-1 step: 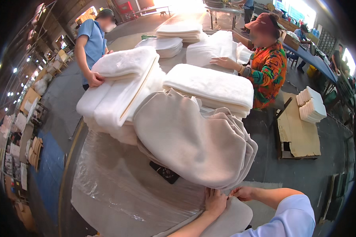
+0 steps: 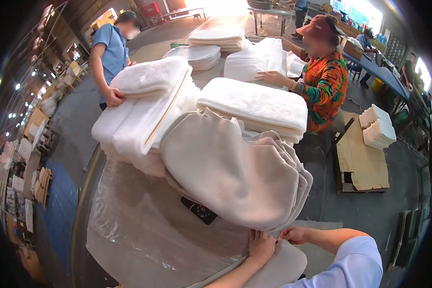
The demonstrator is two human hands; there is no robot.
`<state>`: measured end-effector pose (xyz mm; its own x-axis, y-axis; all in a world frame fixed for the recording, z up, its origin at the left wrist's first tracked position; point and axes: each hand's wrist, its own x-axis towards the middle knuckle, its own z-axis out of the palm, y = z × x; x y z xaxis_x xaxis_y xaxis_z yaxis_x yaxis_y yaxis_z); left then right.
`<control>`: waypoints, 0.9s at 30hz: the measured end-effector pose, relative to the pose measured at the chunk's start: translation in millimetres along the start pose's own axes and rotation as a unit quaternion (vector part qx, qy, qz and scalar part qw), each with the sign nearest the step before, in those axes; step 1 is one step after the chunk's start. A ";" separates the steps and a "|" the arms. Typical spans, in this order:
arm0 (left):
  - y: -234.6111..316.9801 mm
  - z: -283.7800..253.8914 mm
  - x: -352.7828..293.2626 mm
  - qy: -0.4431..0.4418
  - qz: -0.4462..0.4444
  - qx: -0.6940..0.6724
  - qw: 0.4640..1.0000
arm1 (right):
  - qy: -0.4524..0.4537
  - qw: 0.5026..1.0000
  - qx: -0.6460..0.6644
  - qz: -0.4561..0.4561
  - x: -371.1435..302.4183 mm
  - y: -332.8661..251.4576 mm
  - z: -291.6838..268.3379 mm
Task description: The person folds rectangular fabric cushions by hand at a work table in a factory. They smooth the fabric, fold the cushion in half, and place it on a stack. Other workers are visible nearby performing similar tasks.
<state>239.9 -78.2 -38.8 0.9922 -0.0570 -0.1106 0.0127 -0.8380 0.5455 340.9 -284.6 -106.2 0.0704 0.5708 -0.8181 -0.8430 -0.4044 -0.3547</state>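
Observation:
A grey fabric cover (image 2: pixel 284 265) with a rounded end lies at the near edge of the plastic-wrapped table (image 2: pixel 144 225). My left hand (image 2: pixel 261 246) is closed at its far edge, fingers pressed together. Right beside it, my right hand (image 2: pixel 293 234) pinches the same edge between thumb and fingers. Both fingertips are partly hidden, so finer detail there does not show. Just beyond my hands rests a stack of grey fabric covers (image 2: pixel 230 168), its layers fanned out at the right. A black flat piece (image 2: pixel 199 210) sticks out from under that stack.
Thick white padding (image 2: pixel 149 110) is piled at the left, with another white stack (image 2: pixel 254 103) behind the covers. One co-worker in blue (image 2: pixel 111 53) touches the left pile; another in a patterned shirt (image 2: pixel 324 86) handles white sheets (image 2: pixel 254 62). A cardboard-topped platform (image 2: pixel 365 163) stands at right.

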 end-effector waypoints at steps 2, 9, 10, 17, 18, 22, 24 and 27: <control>-1.3 2.2 0.6 -0.010 0.001 0.014 1.000 | 0.021 0.998 -0.067 -0.001 3.4 1.5 -3.6; -7.0 -15.5 -7.6 0.051 0.063 -0.003 0.997 | 0.051 0.982 -0.179 -0.035 -20.6 -21.3 20.9; -8.1 -17.8 -8.9 0.028 0.040 0.000 0.999 | 0.049 0.983 -0.173 -0.034 -28.2 -33.8 30.4; -6.0 -11.0 -21.7 0.064 0.074 -0.027 0.995 | -0.047 0.969 -0.230 -0.082 -34.8 -38.5 21.0; -5.0 -10.0 -22.2 0.079 0.087 -0.040 0.992 | -0.068 0.965 -0.237 -0.085 -34.1 -38.4 20.0; -2.3 -10.5 -29.3 0.071 0.105 -0.054 0.990 | -0.084 0.956 -0.273 -0.068 -39.2 -39.6 23.0; -0.8 -10.0 -32.0 0.066 0.094 -0.060 0.992 | -0.068 0.953 -0.290 -0.057 -43.1 -44.3 30.3; -3.0 -8.8 -30.8 -0.022 0.032 -0.094 0.995 | -0.054 0.950 -0.298 -0.078 -47.7 -44.5 33.2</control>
<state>210.4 -69.1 -29.7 0.9854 -0.1346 -0.1043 -0.0240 -0.7161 0.6976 357.4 -270.1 -36.3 0.0884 0.7140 -0.6945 -0.3724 -0.6230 -0.6879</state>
